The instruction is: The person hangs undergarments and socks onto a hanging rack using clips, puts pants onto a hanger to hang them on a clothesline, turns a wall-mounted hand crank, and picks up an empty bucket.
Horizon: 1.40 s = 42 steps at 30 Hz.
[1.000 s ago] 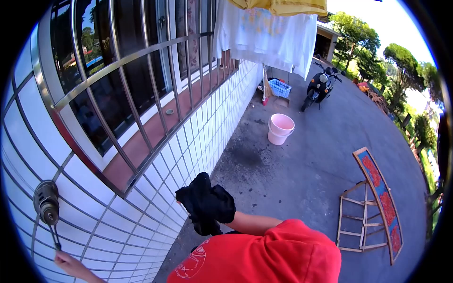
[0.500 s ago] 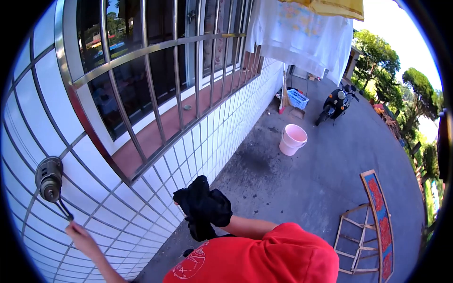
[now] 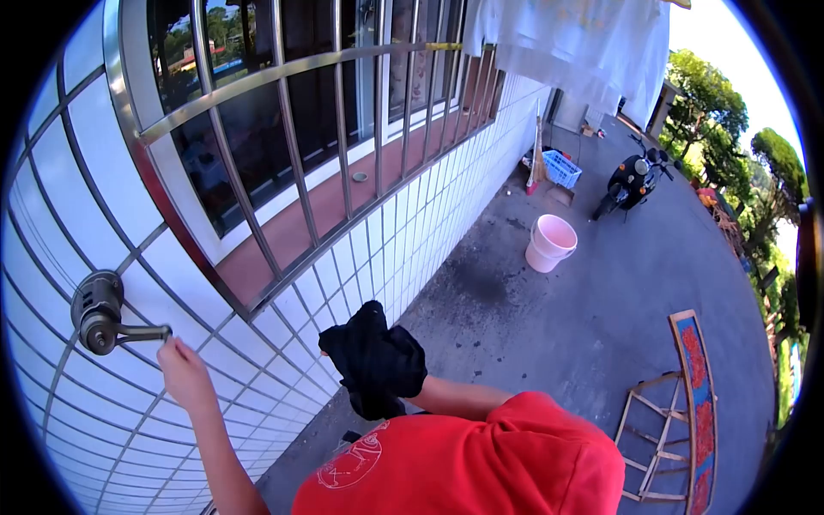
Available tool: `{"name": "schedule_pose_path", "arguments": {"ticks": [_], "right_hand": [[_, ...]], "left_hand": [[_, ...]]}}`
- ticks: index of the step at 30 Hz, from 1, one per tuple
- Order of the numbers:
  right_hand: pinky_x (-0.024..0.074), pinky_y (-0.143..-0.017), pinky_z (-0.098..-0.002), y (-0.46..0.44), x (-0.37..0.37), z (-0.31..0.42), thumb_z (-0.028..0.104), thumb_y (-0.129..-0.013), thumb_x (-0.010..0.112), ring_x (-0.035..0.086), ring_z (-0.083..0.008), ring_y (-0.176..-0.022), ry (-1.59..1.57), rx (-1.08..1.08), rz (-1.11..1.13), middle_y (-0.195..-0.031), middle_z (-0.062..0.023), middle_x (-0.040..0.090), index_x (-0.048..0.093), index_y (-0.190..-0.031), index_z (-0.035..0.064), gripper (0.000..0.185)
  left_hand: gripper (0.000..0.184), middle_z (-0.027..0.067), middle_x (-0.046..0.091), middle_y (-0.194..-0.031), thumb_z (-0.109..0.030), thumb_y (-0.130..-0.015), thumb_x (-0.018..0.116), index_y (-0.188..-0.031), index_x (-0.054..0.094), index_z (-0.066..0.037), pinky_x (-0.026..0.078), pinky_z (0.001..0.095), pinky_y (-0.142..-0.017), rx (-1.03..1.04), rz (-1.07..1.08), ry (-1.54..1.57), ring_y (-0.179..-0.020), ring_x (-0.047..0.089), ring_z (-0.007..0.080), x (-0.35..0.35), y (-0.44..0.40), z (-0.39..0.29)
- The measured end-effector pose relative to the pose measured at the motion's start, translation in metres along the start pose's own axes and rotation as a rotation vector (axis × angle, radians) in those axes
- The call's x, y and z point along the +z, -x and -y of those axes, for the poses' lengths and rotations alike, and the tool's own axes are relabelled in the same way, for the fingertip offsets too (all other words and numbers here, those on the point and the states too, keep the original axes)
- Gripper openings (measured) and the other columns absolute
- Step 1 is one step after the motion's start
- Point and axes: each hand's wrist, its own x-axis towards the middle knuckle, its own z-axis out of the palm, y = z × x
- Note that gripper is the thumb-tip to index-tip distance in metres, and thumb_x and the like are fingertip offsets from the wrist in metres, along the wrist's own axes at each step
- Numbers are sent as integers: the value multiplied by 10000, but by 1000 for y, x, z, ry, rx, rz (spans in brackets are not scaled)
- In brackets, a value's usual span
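Observation:
A metal crank winder (image 3: 99,311) is fixed to the white tiled wall at the left. Its crank arm (image 3: 142,332) points right, and my left hand (image 3: 182,369) is closed round the handle at its end. Dark bunched cloth (image 3: 373,356) hangs over my right hand and forearm in the lower middle. Only a small bit of my right hand (image 3: 324,353) shows at the cloth's left edge; its fingers are hidden.
A barred window (image 3: 296,154) juts along the wall. White laundry (image 3: 584,51) hangs overhead. On the concrete stand a pink bucket (image 3: 549,244), a blue crate (image 3: 560,169), a scooter (image 3: 635,182) and a wooden rack (image 3: 657,438) beside a long tray (image 3: 702,403) of red pieces.
My left hand has moved up and right, turning the crank arm from pointing down to pointing right. The view has shifted, and the hanging laundry sits higher and further right.

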Motion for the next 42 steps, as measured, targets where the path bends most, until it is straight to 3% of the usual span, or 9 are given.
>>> {"name": "schedule_pose_path", "arguments": {"ticks": [6, 9, 14, 19, 22, 26, 30, 36, 42], "right_hand": [[448, -695, -330, -7, 2, 3, 143, -769, 597, 545, -204, -802, -8, -22, 14, -957, -80, 571, 501, -1174, 28, 432], [447, -699, -332, -10, 0, 2, 136, -763, 599, 545, -206, -810, -18, -25, 18, -960, -81, 570, 501, -1173, 28, 434], [446, -704, -335, -11, 3, -3, 125, -753, 602, 544, -211, -823, -34, -29, 44, -966, -84, 568, 501, -1170, 29, 440], [445, -709, -338, -13, 9, -2, 114, -744, 605, 544, -215, -837, -56, -37, 65, -972, -86, 566, 500, -1168, 30, 445], [444, -713, -340, -17, 9, -1, 107, -738, 607, 543, -218, -845, -68, -49, 75, -975, -88, 565, 500, -1167, 30, 449], [443, -717, -343, -18, 5, -1, 98, -730, 610, 543, -222, -856, -69, -53, 82, -980, -90, 563, 500, -1165, 31, 454], [442, -721, -346, -15, 5, -3, 89, -722, 612, 543, -225, -867, -68, -41, 89, -984, -92, 562, 500, -1163, 31, 459], [441, -728, -350, -8, 3, -6, 76, -710, 616, 542, -231, -883, -61, -26, 83, -991, -95, 559, 500, -1160, 32, 467], [439, -734, -353, 0, -10, -8, 63, -698, 620, 541, -236, -899, -29, -32, 52, -998, -98, 557, 500, -1157, 33, 475]], "left_hand": [[442, 171, 617, -902, -388, -964, 458, -1116, 534, 20, 456, 378, -709, -326, -261, -10, -772, 571, 287, -126, -87, 178], [545, 240, 617, -1033, -451, -961, 414, -1143, 542, 47, 442, 392, -815, -191, -166, 2, -926, 582, 384, -127, -194, 136], [169, 159, 578, -787, -236, -946, 472, -895, 493, -76, 492, 441, -569, 73, -19, -252, -688, 596, 368, -31, -106, -81], [152, 154, 596, -885, -197, -961, 484, -1007, 538, -63, 480, 431, -608, -371, 128, -74, -791, 611, 364, -43, 28, 98], [337, 161, 606, -909, -323, -983, 453, -1092, 542, -17, 455, 358, -651, -317, -208, -46, -759, 574, 268, -96, -35, 211], [408, 178, 625, -944, -357, -982, 431, -1129, 524, 12, 457, 393, -684, -104, -312, 23, -779, 589, 298, -118, -179, 160], [231, 204, 607, -835, -251, -965, 443, -916, 487, -30, 468, 458, -605, -179, 73, -215, -794, 594, 386, -80, -161, -87], [142, 178, 595, -919, -174, -947, 492, -1016, 528, -56, 479, 436, -606, -159, 43, -32, -762, 589, 394, -18, 29, 66], [538, 193, 596, -1168, -444, -968, 420, -1212, 545, 19, 435, 355, -888, -414, -270, -28, -1055, 580, 298, -125, -121, 189]]}}
